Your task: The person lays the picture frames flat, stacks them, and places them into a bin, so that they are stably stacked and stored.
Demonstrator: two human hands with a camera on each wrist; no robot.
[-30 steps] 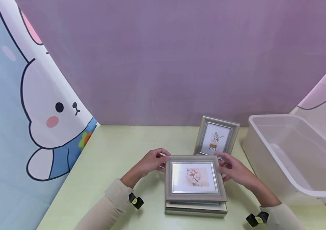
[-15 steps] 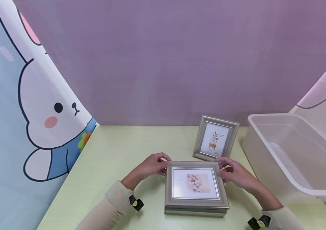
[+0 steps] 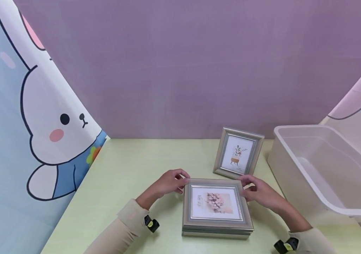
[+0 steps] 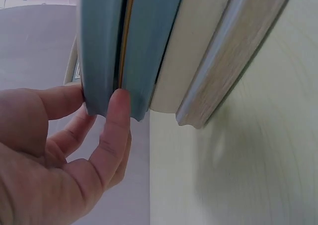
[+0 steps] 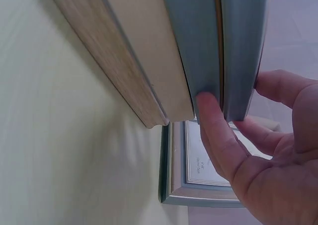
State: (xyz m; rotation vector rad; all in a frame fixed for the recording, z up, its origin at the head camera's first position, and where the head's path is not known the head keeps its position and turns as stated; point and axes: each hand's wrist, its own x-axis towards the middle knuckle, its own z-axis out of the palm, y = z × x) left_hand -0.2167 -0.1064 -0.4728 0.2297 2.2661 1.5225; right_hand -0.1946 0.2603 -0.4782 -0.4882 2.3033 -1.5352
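Note:
A silver-grey picture frame (image 3: pixel 216 224) with a pink flower print lies flat on top of a stack of similar frames. My left hand (image 3: pixel 169 184) pinches its far left corner. At its far right corner my right hand (image 3: pixel 261 191) does the same. In the left wrist view the thumb (image 4: pixel 62 102) is at the top frame's face, and a fingertip (image 4: pixel 119 98) touches the stack's side by the seam under it. The right wrist view shows a fingertip (image 5: pixel 208 103) against the second frame's side. Lower frames (image 5: pixel 149 51) in the stack are light and wood-toned.
Behind the stack, a picture frame (image 3: pixel 238 154) with a plant print stands leaning back. To the right is a white plastic bin (image 3: pixel 290 178). A purple panel (image 3: pixel 199 70) rises at the table's (image 3: pixel 136 155) back edge, with a rabbit-print cloth (image 3: pixel 53 102) on the left.
The top frame has come down and towards the person, closing the gap over the stack, with both hands staying at its far corners. Over the last half second it has hardly moved.

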